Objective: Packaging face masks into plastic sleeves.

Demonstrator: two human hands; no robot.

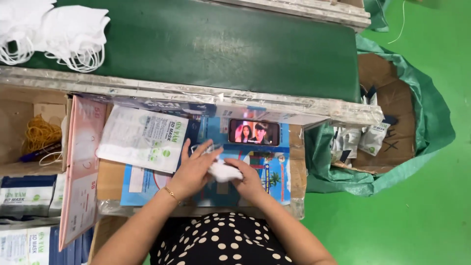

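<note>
White mask sits between my two hands at the middle of the table, over a blue printed sheet. Going big to small:

Green conveyor belt runs across the top; a heap of loose white masks lies at its left end, so plenty looks unpacked. Brown carton lined with green sacking at right holds some filled sachets, which I read as finished work. Pink flat box leans at left; beside it lies a flat white printed pouch, apparently empty. More packed stock at lower left. Phone stands propped behind my hands, screen lit. Yellow rubber bands at far left.

Left hand: fingers spread, laid flat on the mask's left part, pressing rather than pinching. Right hand: fingers curled around the mask's right end, holding it.

I judge this mask mid-fold, not yet in a pouch. Its long axis runs roughly left to right, tilted slightly down toward the right; which end is the nose side, I cannot tell.
</note>
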